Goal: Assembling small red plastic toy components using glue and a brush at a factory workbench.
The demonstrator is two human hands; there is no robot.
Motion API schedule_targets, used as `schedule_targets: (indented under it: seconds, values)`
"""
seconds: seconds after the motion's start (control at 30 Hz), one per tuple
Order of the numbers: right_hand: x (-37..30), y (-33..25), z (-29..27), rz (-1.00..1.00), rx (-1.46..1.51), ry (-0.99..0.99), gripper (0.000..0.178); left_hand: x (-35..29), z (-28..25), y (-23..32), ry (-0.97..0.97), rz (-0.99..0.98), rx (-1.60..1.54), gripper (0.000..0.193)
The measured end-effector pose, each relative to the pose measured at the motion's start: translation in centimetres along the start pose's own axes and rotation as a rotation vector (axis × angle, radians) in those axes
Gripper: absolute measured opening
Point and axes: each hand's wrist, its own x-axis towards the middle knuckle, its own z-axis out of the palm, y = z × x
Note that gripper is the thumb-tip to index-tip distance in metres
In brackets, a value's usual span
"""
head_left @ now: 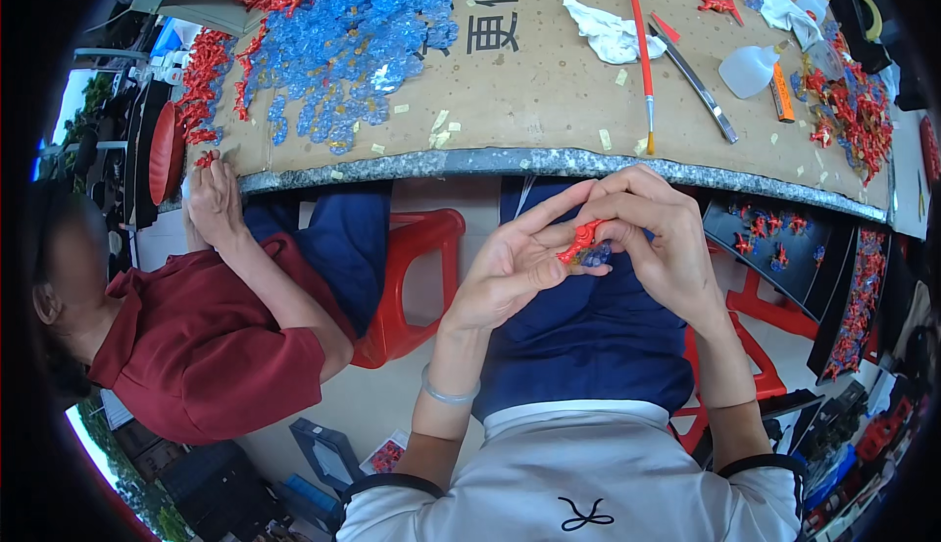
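In front of my lap, just off the table's near edge, both hands meet around a small plastic figure with a red part (pixel 582 240) and a clear blue part (pixel 596 256). My left hand (pixel 515 263) grips it from the left, thumb against its lower end. Curled over from the other side, my right hand (pixel 659 233) pinches it with thumb and fingers. Fingers cover some of the figure, so its full shape is hidden. Ahead on the cardboard-covered table (pixel 529 101) lie a long red-handled brush (pixel 642 42) and metal tweezers (pixel 696 81).
Clear blue pieces (pixel 343 42) are heaped at the far left beside red pieces (pixel 204 81). Crumpled tissue (pixel 613 32), a white squeeze bottle (pixel 749 71) and more figures (pixel 853 116) lie rightward. A dark tray (pixel 769 248) holds figures below. A co-worker (pixel 216 346) sits left.
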Motion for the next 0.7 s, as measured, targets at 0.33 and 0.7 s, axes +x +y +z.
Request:
schedule_targets:
  seconds: [0.33, 0.7]
  values:
    - [0.1, 0.3, -0.3, -0.024, 0.007, -0.031, 0.019, 0.1, 0.2, -0.7, 0.070, 0.083, 0.162, 0.067]
    - [0.4, -0.8, -0.8, 0.177, 0.211, -0.067, 0.022, -0.2, -0.2, -0.5, 0.090, 0.038, -0.006, 0.058]
